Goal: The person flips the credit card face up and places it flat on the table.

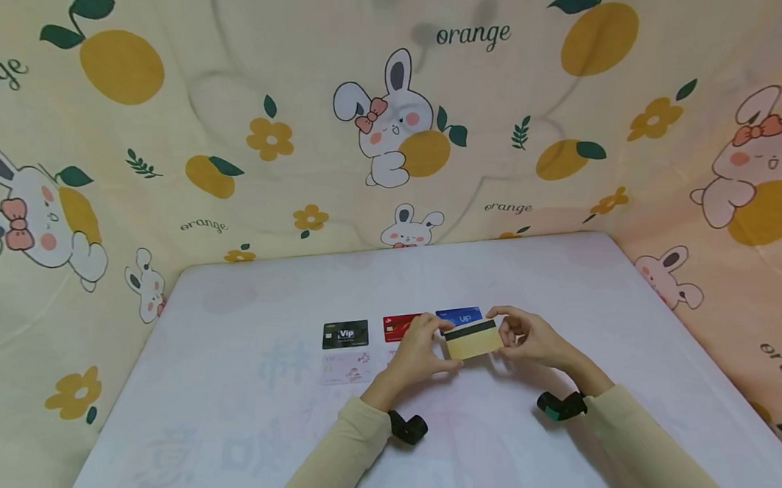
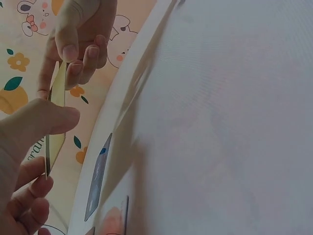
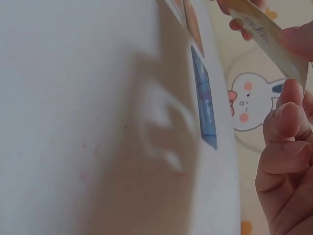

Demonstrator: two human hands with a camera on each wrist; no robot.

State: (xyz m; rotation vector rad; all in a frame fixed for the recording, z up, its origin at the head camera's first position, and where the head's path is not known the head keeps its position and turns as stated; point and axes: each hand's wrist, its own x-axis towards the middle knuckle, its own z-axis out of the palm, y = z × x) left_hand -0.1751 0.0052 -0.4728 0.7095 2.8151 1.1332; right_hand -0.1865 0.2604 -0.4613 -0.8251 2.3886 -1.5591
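Observation:
A gold card (image 1: 473, 343) with a dark stripe along its upper edge is held tilted above the table, between both hands. My left hand (image 1: 418, 351) pinches its left end, with the thumb at the lower edge and a finger at the upper. The other end is gripped between the thumb and fingers of my right hand (image 1: 525, 338). In the right wrist view, faint lettering shows on a face of the gold card (image 3: 261, 36). Behind it lies a blue "Vip" card (image 1: 460, 316). A red card (image 1: 398, 327) is partly covered by my left hand.
A black "Vip" card (image 1: 346, 334) lies to the left, with a pale pink patterned card (image 1: 347, 368) just below it. Another pale pink piece is mostly hidden by the left hand. The white table (image 1: 236, 405) meets a printed cloth backdrop (image 1: 254, 67).

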